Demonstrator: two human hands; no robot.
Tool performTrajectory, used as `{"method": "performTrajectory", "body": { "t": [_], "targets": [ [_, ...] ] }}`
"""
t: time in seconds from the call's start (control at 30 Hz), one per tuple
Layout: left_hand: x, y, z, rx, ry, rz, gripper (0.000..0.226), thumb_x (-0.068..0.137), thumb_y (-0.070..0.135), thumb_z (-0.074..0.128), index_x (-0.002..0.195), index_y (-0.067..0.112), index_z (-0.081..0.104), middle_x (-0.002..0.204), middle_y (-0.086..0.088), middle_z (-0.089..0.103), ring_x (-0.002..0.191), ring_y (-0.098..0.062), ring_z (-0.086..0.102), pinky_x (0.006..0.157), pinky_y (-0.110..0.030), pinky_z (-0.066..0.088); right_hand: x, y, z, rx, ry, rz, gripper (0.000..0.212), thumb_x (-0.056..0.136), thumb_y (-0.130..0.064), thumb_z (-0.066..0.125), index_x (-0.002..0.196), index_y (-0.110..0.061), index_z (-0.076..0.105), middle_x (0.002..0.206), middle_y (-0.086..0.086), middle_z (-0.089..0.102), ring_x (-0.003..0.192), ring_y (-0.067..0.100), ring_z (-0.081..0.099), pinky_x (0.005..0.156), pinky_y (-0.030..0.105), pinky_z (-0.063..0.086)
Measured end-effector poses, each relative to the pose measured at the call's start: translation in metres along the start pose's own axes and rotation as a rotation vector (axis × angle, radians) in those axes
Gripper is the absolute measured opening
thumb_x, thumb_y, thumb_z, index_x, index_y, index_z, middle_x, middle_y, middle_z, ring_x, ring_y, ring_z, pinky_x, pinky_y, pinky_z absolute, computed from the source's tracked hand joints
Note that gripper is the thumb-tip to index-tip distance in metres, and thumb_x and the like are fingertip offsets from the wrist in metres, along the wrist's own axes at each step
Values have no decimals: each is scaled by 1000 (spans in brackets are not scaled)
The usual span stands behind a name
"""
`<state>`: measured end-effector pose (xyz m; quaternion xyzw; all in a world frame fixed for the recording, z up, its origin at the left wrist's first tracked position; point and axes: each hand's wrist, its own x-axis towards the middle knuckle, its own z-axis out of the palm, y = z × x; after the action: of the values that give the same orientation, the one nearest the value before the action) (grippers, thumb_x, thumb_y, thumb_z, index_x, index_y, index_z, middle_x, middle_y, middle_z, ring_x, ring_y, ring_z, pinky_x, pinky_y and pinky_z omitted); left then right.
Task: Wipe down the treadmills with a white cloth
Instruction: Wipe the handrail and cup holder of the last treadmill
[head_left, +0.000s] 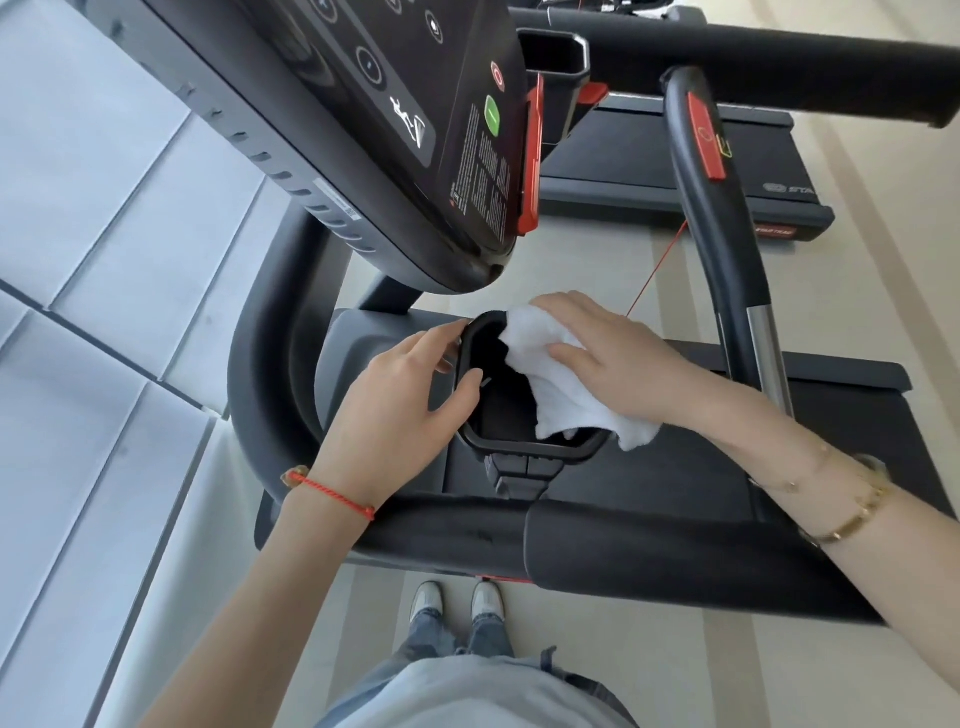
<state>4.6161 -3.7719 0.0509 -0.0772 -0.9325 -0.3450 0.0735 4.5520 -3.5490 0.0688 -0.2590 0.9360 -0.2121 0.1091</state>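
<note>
The near treadmill (675, 551) is approached from its front bar, and a second treadmill (675, 156) is seen beyond it. The cup holder (475, 441) below the console (395, 130) is being wiped, apparently. Its left rim is gripped by the left hand (395, 405), fingers curled over it, probably for steadiness. The white cloth (550, 379) is draped over the right rim and pressed there by the right hand (613, 358), fingers fairly straight and slightly spread.

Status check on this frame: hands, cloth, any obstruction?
Right hand presses white cloth into the cup holder. Left hand holds the holder's rim. Console overhangs; wiping path unobstructed.
</note>
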Motion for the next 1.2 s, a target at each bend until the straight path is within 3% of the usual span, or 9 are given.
{"method": "performTrajectory", "body": {
  "t": [0.1, 0.2, 0.33, 0.5, 0.63, 0.73, 0.83, 1.1, 1.2],
  "targets": [
    [0, 2, -1, 1, 2, 2, 55, 88, 54, 45, 135, 26, 52, 107, 10, 65, 92, 1, 56, 86, -27, 53, -7, 3, 2, -16, 16, -18, 39, 104, -25, 34, 143, -29, 29, 134, -9, 39, 98, 26, 53, 75, 33, 35],
    [-1, 3, -2, -18, -7, 1, 53, 88, 52, 45, 134, 26, 53, 107, 8, 66, 95, -6, 61, 86, -33, 54, 15, -13, -3, -59, -37, -63, 37, 105, -23, 33, 141, -26, 35, 137, -6, 46, 116, 23, 48, 90, 42, 41],
    [-2, 4, -2, -13, -6, 8, 45, 89, 47, 48, 128, 26, 54, 100, 10, 65, 92, -10, 62, 81, -39, 55, 33, -30, -4, -106, -49, -94, 30, 104, -29, 34, 132, -37, 42, 136, -18, 51, 109, 18, 54, 86, 41, 44],
    [-1, 2, -3, -16, -19, 5, 48, 92, 45, 51, 136, 26, 52, 109, 9, 66, 97, -8, 62, 86, -34, 54, 12, -24, 4, -31, 109, 100, 27, 103, -33, 37, 126, -28, 49, 121, -6, 57, 102, 26, 56, 80, 39, 39],
    [-1, 3, -2, -15, -24, -8, 50, 93, 41, 55, 138, 20, 51, 114, 3, 66, 101, -14, 63, 89, -36, 54, -18, -29, 22, 191, 219, 379, 42, 101, -24, 44, 141, -24, 31, 133, 5, 45, 106, 29, 50, 77, 32, 31],
    [-1, 3, -3, -20, -41, -4, 50, 94, 39, 55, 139, 17, 50, 115, 1, 66, 103, -18, 63, 89, -39, 54, -38, -38, 32, 411, 241, 525, 52, 101, -25, 46, 145, -21, 19, 115, 5, 47, 92, 20, 49, 66, 29, 33],
    [0, 4, -4, -9, -54, 24, 51, 94, 38, 55, 139, 14, 51, 115, -1, 67, 104, -20, 64, 90, -39, 53, -53, -43, 32, 412, 234, 585, 46, 101, -33, 44, 140, -15, 26, 104, 2, 49, 78, 4, 49, 58, 21, 33],
    [-3, -5, -18, -52, -96, 92, 41, 99, 29, 48, 138, 17, 51, 119, 2, 67, 108, -19, 62, 93, -42, 51, -100, -69, 18, 286, 406, 433, 33, 102, -41, 35, 135, -36, 36, 108, -13, 53, 87, 3, 53, 70, 18, 36],
    [-2, -10, -21, -68, -104, 114, 38, 100, 26, 47, 137, 19, 53, 117, 2, 67, 106, -20, 63, 92, -44, 51, -110, -74, 7, 247, 238, 223, 37, 99, -52, 29, 136, -49, 27, 98, -38, 53, 86, -9, 53, 72, 9, 42]
  ]
}}
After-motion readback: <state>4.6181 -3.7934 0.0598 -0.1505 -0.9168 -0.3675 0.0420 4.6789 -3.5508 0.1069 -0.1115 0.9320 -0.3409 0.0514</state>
